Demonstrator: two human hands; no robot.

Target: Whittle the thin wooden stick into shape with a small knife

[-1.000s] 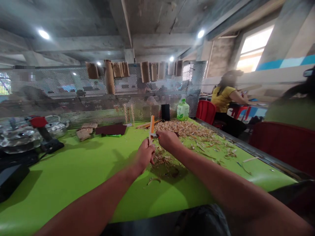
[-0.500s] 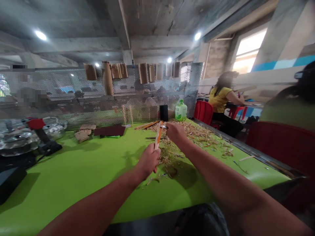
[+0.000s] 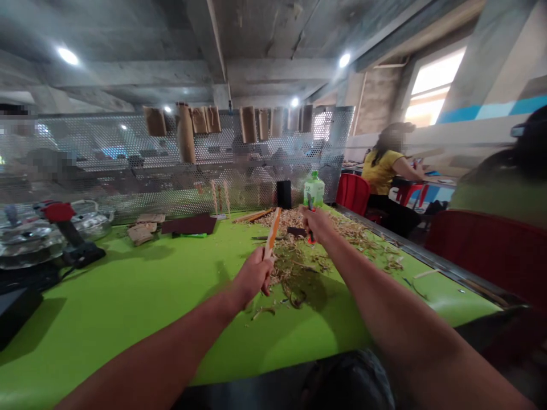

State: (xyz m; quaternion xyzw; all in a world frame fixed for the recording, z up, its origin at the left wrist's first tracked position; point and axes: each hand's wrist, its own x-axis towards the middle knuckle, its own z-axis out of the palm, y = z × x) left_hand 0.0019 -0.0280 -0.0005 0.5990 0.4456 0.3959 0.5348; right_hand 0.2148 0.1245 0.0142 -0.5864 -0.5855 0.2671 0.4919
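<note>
Far left on the lime-green worktop [image 3: 128, 296] there's a red-topped clamp [image 3: 60, 212] by some stacked metal pans, then a dark brown sheet [image 3: 188, 225]. The left hand [image 3: 253, 277] has its fingers [image 3: 265, 280] wrapped tight round an orange-edged wooden stick [image 3: 272, 232], which sticks up toward 12 o'clock over a heap of wood shavings [image 3: 290, 256]. The right hand [image 3: 318, 223] has just pulled away from the stick to about 2 o'clock, its fingers curled shut on a small dark-and-red tool [image 3: 299, 232], can't tell exactly what, with a green-labelled bottle [image 3: 314, 191] just behind.
</note>
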